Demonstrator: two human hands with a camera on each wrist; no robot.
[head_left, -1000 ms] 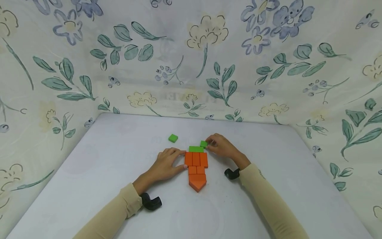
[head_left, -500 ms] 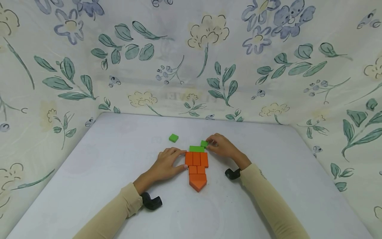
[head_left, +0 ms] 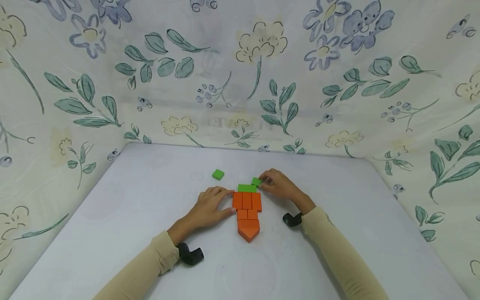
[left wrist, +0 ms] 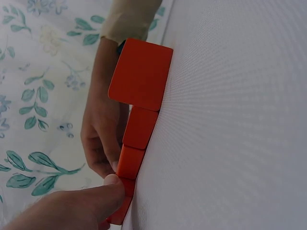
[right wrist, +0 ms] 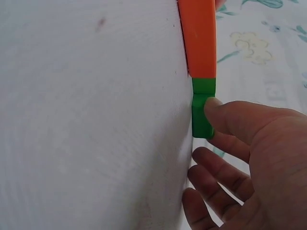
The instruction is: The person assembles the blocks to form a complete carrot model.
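Observation:
Several orange blocks (head_left: 246,201) lie together on the white table, narrowing to a pointed orange block (head_left: 248,230) at the near end. A long green block (head_left: 246,188) sits against their far end. My left hand (head_left: 210,206) holds the leftmost orange block (head_left: 237,201), thumb at its near corner and index finger at its far corner. With thumb and index finger, my right hand (head_left: 279,183) pinches a small green block (head_left: 256,181), slightly turned, at the long green block's far right corner. The right hand's other fingers (right wrist: 206,187) are spread loosely near the tabletop.
Another green block (head_left: 218,174) lies by itself at the back, left of the arrangement. The white table (head_left: 157,166) ends at a flowered cloth (head_left: 217,137) behind and at the sides. Black wrist-worn pieces (head_left: 191,255) project from both sleeves.

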